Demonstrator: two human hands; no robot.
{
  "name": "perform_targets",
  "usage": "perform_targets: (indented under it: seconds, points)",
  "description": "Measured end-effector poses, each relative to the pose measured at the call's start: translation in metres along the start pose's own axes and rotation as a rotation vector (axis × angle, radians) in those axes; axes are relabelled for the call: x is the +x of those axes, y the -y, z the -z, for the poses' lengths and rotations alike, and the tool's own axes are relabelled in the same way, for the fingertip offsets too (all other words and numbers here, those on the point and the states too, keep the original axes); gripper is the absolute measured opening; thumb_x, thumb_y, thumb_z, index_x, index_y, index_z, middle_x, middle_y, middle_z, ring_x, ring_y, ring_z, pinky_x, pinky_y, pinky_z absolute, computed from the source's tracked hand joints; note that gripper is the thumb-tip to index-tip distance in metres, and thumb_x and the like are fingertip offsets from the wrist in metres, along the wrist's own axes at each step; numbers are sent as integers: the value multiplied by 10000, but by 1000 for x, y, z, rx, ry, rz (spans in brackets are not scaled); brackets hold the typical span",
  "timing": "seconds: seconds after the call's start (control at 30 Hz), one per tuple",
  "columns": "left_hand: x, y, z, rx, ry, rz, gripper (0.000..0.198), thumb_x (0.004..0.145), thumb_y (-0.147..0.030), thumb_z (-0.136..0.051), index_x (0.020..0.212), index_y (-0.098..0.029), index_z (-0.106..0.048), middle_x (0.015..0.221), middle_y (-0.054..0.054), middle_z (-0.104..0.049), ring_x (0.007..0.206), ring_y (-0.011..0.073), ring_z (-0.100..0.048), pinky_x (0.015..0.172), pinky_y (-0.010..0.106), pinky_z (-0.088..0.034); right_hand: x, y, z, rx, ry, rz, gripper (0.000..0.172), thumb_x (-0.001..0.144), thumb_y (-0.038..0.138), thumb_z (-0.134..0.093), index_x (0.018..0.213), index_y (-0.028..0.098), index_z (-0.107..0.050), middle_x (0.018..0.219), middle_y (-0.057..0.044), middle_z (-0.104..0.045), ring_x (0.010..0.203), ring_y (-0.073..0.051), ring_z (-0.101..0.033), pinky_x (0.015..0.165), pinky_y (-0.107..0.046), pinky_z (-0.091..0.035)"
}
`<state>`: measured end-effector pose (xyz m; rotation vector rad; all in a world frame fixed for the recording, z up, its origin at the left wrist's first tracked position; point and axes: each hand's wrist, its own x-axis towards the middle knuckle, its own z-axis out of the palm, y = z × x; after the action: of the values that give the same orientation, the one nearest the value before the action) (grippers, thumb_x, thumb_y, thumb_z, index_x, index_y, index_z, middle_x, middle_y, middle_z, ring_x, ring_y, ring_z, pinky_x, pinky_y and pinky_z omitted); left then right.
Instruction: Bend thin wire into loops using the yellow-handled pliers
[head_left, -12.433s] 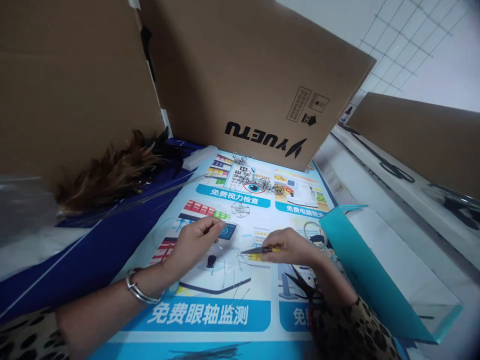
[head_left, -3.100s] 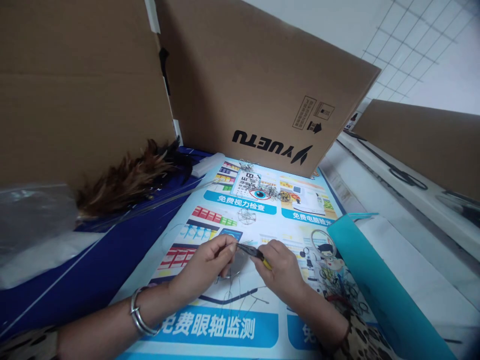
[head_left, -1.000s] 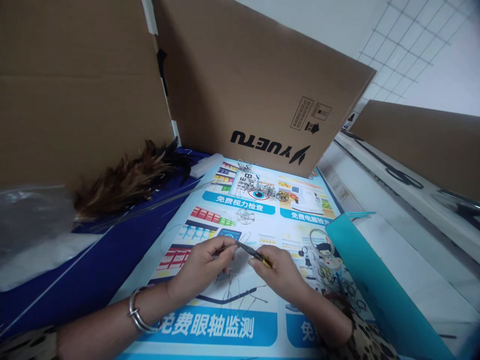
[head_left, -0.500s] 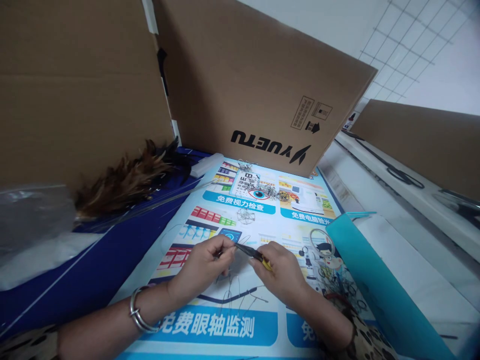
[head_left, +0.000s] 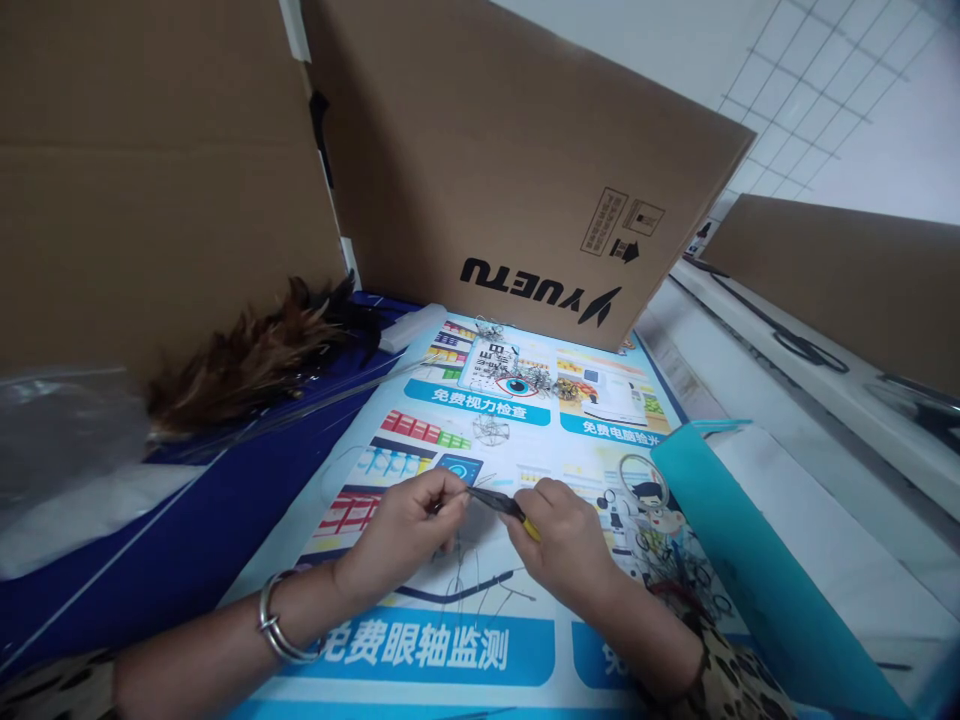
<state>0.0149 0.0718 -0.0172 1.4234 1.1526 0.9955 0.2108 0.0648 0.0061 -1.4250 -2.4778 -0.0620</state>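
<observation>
My left hand (head_left: 401, 528) pinches a thin wire piece (head_left: 463, 570) whose loose ends hang down onto the printed blue poster (head_left: 450, 650). My right hand (head_left: 566, 540) is closed round small pliers (head_left: 501, 505) with a yellow handle. The dark tips of the pliers meet the wire at my left fingertips. A silver bangle (head_left: 281, 632) sits on my left wrist. Both hands hover just above the poster, close together.
Cardboard sheets (head_left: 517, 170) stand at the back and left. A brown feather bundle (head_left: 247, 360) lies at the left on blue cloth. Small wire shapes (head_left: 491, 430) and a pile of them (head_left: 525, 378) lie farther back. A teal folder (head_left: 750, 560) rests at the right.
Since 12 s ago my hands came together, pliers tip to the wire at my left fingers. Over the last second they barely shift.
</observation>
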Motion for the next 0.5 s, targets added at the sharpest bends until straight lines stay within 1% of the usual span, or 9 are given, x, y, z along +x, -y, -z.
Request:
perform_targets:
  seconds: [0.27,0.5]
  points:
    - [-1,-2,1,-33,52,10,131,803,-268,-493,708,-183,-468,512,-86,-432,409,68,-437,436,181,-351,0,0,1,11,26,3,143,838,311,-485,810,186,-548,796,-50,-551,753,-172,-500,614,-256,-343]
    - [-1,-4,2,-50,66,18,147,800,-273,-497,692,-182,-457,514,-85,-424,403,65,-421,436,183,-340,0,1,4,20,59,-11,175,843,328,-478,802,180,-560,784,-53,-570,739,-169,-516,597,-252,-333]
